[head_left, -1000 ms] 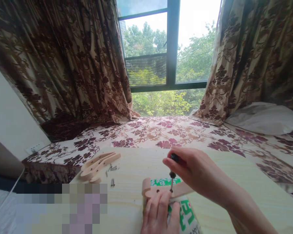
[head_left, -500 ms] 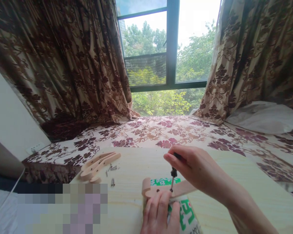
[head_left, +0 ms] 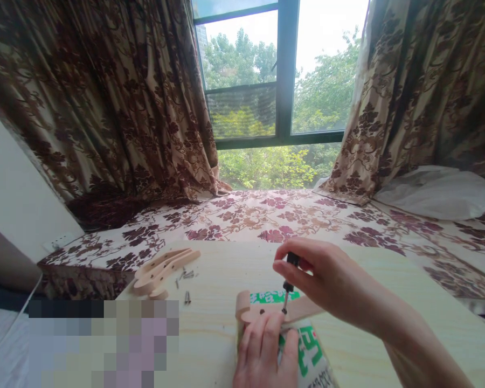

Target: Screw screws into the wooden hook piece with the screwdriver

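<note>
Right, my right hand (head_left: 325,272) has the black screwdriver (head_left: 292,258) gripped by its handle, shaft leaning a little over the packet (head_left: 311,350), tip at a dark spot in the wooden piece (head_left: 303,308) lying across that packet. Down comes the pressure, I'd guess, and that lean is the worry: off-axis, the tip could slip out and jab the left hand (head_left: 262,350), whose fingers lie right beside it, pressing the wood; whether they hook under its edge, I can't tell. Watch the packet, too: it looks soft, so the wood could rock or skid under a hard twist. Over left of the packet, loose screws (head_left: 188,275) could roll if the tabletop (head_left: 210,345) gets jolted.
</note>
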`<action>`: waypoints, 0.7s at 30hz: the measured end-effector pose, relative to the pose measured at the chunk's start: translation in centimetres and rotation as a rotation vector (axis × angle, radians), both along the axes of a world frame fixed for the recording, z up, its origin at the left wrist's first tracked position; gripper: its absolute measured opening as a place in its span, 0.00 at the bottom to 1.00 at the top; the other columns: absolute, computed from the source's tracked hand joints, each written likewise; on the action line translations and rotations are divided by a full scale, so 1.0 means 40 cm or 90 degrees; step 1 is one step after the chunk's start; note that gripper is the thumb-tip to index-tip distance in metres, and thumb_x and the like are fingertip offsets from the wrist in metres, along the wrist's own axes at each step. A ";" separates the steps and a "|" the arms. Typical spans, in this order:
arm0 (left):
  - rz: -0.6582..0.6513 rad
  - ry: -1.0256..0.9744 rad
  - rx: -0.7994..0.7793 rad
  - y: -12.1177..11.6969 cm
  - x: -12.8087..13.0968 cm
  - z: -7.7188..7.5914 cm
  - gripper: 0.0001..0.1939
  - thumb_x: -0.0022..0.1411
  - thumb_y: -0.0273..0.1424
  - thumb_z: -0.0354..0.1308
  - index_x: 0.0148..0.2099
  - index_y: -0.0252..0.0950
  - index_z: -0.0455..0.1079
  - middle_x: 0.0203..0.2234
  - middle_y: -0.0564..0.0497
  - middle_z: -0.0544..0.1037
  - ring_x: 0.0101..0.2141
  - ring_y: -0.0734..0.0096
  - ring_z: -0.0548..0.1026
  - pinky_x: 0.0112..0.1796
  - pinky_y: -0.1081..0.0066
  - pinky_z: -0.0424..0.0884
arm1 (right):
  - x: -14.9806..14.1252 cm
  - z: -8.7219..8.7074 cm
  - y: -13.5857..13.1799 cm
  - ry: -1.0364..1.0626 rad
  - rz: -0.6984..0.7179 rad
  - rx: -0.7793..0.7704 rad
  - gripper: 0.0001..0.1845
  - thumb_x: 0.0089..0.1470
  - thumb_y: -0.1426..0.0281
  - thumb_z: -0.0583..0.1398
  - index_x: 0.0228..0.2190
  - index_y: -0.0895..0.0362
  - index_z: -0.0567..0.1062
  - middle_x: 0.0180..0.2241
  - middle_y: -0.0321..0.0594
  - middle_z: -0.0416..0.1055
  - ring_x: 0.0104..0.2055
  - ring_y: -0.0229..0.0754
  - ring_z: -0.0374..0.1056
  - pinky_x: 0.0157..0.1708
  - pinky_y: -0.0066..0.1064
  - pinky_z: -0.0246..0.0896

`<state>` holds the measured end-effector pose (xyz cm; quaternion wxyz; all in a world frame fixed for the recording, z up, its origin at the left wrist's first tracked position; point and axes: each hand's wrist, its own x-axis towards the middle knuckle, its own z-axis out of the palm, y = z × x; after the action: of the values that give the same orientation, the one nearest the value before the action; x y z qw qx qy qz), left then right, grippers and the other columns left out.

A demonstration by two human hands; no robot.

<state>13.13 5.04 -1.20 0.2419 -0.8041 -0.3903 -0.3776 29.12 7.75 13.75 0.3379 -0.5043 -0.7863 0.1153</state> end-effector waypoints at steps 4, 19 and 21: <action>-0.032 -0.003 -0.026 0.004 -0.002 -0.013 0.27 0.67 0.52 0.34 0.47 0.43 0.70 0.49 0.49 0.73 0.50 0.59 0.69 0.49 0.61 0.62 | 0.003 0.007 -0.018 0.031 0.116 -0.035 0.07 0.58 0.68 0.58 0.30 0.53 0.75 0.27 0.32 0.70 0.28 0.33 0.61 0.28 0.25 0.53; -0.052 0.020 -0.074 -0.001 -0.013 -0.005 0.21 0.64 0.46 0.44 0.51 0.42 0.67 0.53 0.48 0.68 0.54 0.57 0.64 0.53 0.61 0.57 | -0.002 0.006 -0.010 0.032 0.093 -0.021 0.10 0.59 0.65 0.57 0.29 0.54 0.74 0.24 0.33 0.70 0.26 0.34 0.62 0.27 0.26 0.51; -0.052 0.021 -0.083 -0.003 -0.012 -0.002 0.20 0.63 0.45 0.46 0.51 0.42 0.67 0.53 0.48 0.68 0.53 0.57 0.65 0.53 0.61 0.58 | -0.005 0.001 -0.004 0.037 0.094 -0.010 0.11 0.59 0.65 0.57 0.27 0.55 0.73 0.23 0.33 0.69 0.26 0.34 0.61 0.27 0.26 0.51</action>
<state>12.65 4.91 -1.26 0.1801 -0.8395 -0.3769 -0.3475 28.90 7.59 13.77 0.3472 -0.4437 -0.8104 0.1605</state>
